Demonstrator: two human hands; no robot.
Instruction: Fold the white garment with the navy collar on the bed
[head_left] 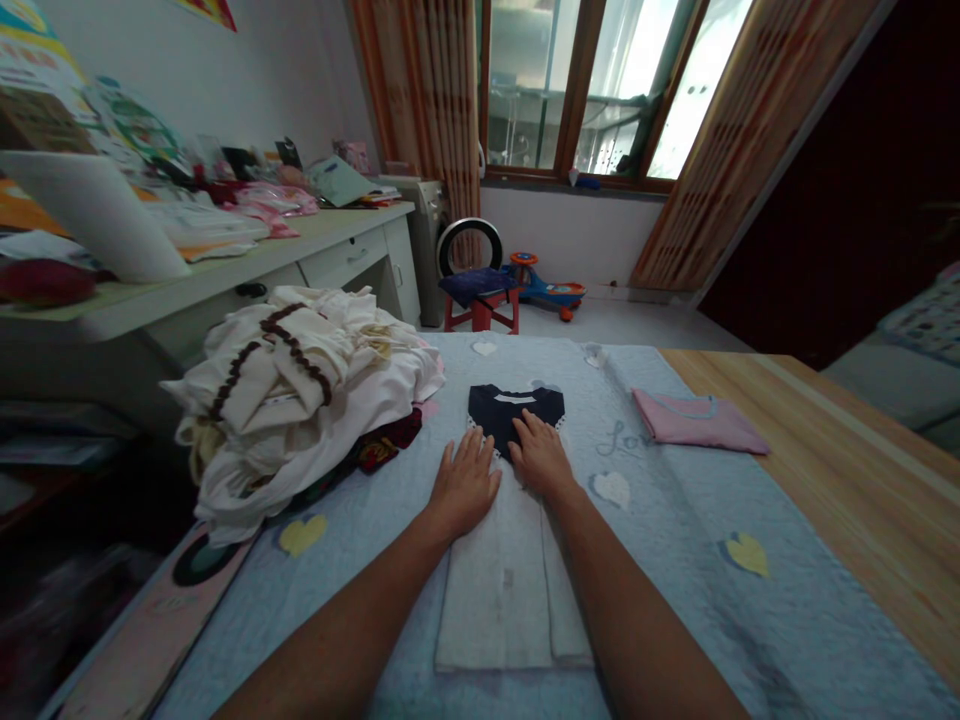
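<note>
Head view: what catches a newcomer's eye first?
Probably the left hand and right hand, palms down on a pale garment with a dark collar, mid-frame. Next, the big heap of white clothes on the left. Then the folded pink garment on the right, across the blue cover's edge.

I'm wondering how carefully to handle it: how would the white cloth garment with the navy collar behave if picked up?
The white cloth garment with the navy collar would probably droop, since it looks like soft fabric lying flat. It is likely light, appearing thin. Lifted by one edge, it might unfold, as a lengthwise fold line shows and nothing visible fastens it.
</note>
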